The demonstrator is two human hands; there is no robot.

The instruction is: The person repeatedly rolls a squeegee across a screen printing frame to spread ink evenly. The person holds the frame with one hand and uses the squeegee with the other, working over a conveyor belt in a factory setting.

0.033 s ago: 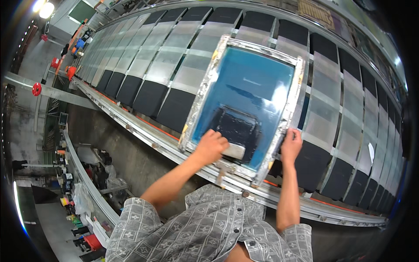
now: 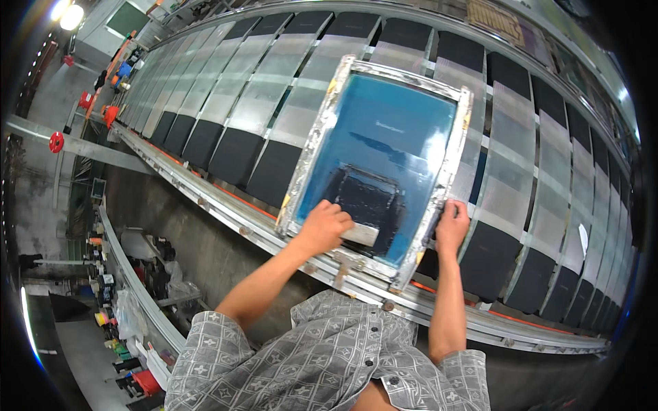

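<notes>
A screen printing frame with a worn, whitish rim lies tilted over the long row of panels in front of me. Its blue mesh carries a patch of dark ink in the near half. My left hand is closed round a squeegee, whose pale end sticks out to the right above the near rim. At the frame's right side, my right hand grips the rim with bent fingers. What lies right under the frame is hidden.
Panels with black ends and pale, shiny middles run left and right on a long table. A metal rail with small stops edges its near side. Bottles, plastic bags and a red container stand at the lower left.
The frame has shifted slightly to the left, and both my hands have moved with it. The squeegee stays in my left hand.
</notes>
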